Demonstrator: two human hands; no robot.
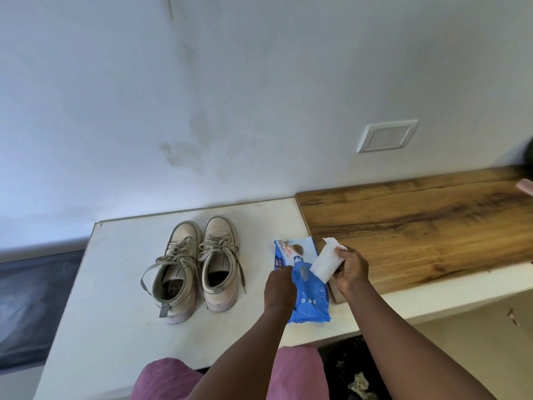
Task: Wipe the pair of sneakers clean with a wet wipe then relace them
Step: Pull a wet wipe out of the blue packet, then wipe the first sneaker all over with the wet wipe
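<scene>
Beige high-top sneakers (192,267), laces loose, stand side by side on the white table (121,307), toes toward the wall (202,96). To their right lies the blue wipes packet (308,295), just beside a wooden board (418,220). My left hand (279,287) rests curled on the packet's near-left edge, pressing it down. My right hand (350,269), above the packet's right edge, pinches a folded white wet wipe (327,262) between thumb and fingers. Pink fabric covers my lap (164,379).

White tabletop (121,284) with laced sneakers (193,267), blue wipes pack (310,301), wooden board (418,223).
</scene>
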